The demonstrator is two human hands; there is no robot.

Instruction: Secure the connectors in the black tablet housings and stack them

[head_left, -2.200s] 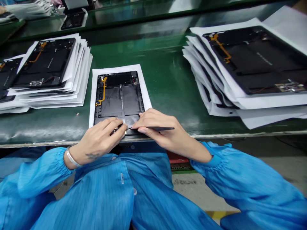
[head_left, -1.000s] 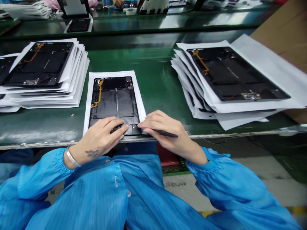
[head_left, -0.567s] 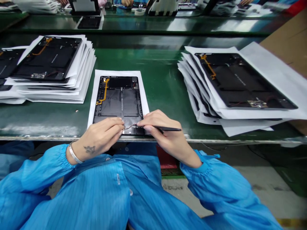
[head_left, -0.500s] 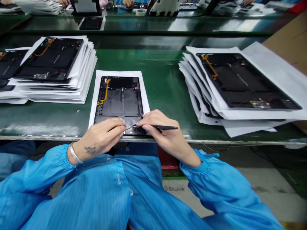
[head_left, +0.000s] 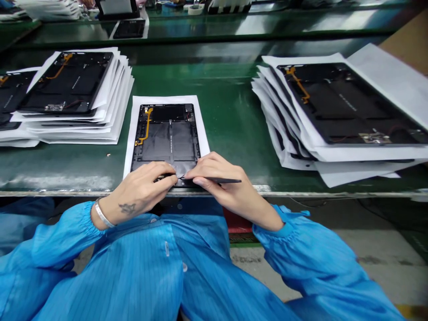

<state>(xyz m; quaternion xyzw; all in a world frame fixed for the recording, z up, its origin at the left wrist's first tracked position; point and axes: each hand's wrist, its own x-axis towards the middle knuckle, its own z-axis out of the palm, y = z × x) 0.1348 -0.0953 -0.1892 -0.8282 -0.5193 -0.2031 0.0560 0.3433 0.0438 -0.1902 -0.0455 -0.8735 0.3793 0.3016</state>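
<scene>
An open black tablet housing [head_left: 167,140] with an orange flex cable [head_left: 146,129] lies on white paper [head_left: 134,117] at the bench's front edge. Over its lower left part, my left hand [head_left: 145,185] has its fingers pressed together; what they pinch is too small to make out. My right hand [head_left: 222,178] grips a thin black tool [head_left: 224,180] like a pen, over the housing's lower right part. The tool's tip is close to my left fingertips, beside a thin dark wire. My fingers cover much of the housing's lower edge.
At the left stands a stack of similar housings [head_left: 72,84] layered with paper. Another tilted stack [head_left: 347,104] is at the right, beside a cardboard box [head_left: 411,42]. A small part [head_left: 108,154] lies left of the paper. Another device [head_left: 129,29] rests on the far bench.
My right hand has shifted slightly left with the tool, bringing its tip closer to my left fingertips. The camera view has shifted a little.
</scene>
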